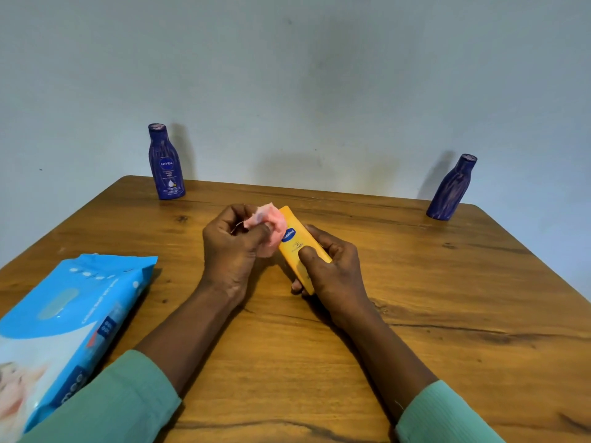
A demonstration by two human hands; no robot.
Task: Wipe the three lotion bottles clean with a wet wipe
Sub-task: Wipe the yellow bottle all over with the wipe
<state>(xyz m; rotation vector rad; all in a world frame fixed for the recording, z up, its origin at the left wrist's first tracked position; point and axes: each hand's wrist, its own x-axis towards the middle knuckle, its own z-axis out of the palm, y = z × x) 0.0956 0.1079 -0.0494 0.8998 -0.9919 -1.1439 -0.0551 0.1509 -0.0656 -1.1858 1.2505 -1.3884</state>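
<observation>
My right hand grips a yellow Vaseline lotion bottle by its lower half, tilted above the middle of the table. A crumpled pink wet wipe is pinched in my left hand and pressed against the yellow bottle's left side near its top. A dark blue Nivea bottle stands upright at the table's far left edge. Another dark blue bottle stands at the far right corner, its label turned away.
A blue pack of wet wipes lies at the near left of the wooden table, beside my left sleeve. A pale wall rises right behind the table's far edge.
</observation>
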